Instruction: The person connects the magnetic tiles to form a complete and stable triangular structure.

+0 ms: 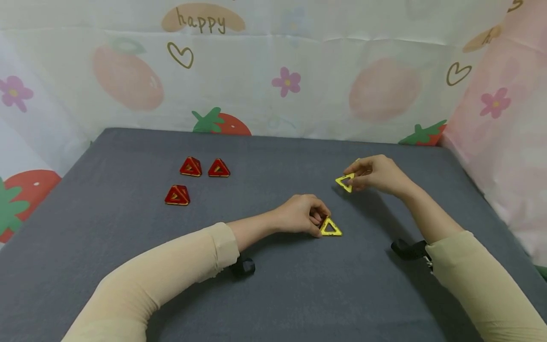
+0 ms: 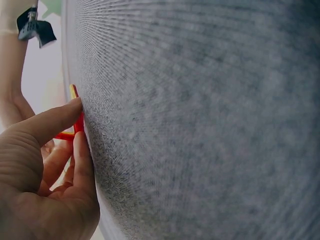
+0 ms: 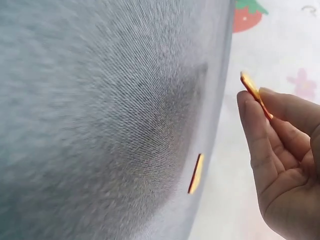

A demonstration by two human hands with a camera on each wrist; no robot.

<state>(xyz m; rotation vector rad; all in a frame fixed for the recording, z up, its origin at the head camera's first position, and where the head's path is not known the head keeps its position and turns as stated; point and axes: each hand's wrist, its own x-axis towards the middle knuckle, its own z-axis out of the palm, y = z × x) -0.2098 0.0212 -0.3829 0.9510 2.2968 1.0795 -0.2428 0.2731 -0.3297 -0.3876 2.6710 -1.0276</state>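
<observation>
My left hand (image 1: 299, 214) rests low at the middle of the table and pinches a flat yellow triangular tile (image 1: 335, 232) with a hollow centre. Red and yellow tile edges (image 2: 79, 122) show between its thumb and fingers in the left wrist view; whether they belong to one tile or two, I cannot tell. Farther back on the right, my right hand (image 1: 378, 174) holds another yellow triangular tile (image 1: 344, 185) by one side, tilted and raised off the cloth. In the right wrist view that tile (image 3: 256, 95) appears edge-on between thumb and fingers.
Three red pyramids (image 1: 190, 166) (image 1: 219, 168) (image 1: 177, 195) built of triangular tiles stand at the back left. A separate yellow tile (image 3: 196, 173) lies on the grey cloth (image 3: 125, 100) in the right wrist view. A printed curtain (image 1: 256, 71) hangs behind the table.
</observation>
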